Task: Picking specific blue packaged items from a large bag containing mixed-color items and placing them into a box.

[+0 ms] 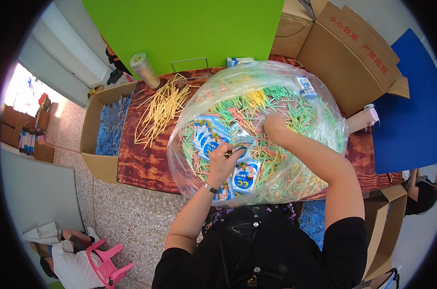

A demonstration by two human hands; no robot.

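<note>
Centrally, a big clear plastic bag [179, 166] sits open on the reddish-brown tabletop [140, 166], heaped with thin coloured sticks [277, 96] in green, yellow, pink and orange.

Left grip [223, 160]: narrow, thumb and fingers pinching a blue-and-white packet [243, 143]. Packet lies at the fingertips, reaching out to their right, over the sticks. Wristband [211, 188] on the same arm.

Right grip [275, 127]: knuckles up, fingers pointing down among the sticks, to the right of the pinched packet and apart from it. Fingertips hidden; cannot tell whether they hold any sticks.

Loose packets [208, 136], overlapping, lie on the sticks just left of and beyond the left grip; a further packet [246, 176] lies flat just below and to the right of it. Small packet [305, 87] at the bag's far right side, well apart from the left grip.

Left of the bag, a loose fan of yellow sticks [163, 111] on bare wood. Behind them, a clear tub [144, 71] and a wire stand [189, 61]. Open cardboard box [89, 129] with blue lining beside the tabletop's left end; large carton [346, 50] at far right. Lower left, a person in white near a pink stool [105, 264].
</note>
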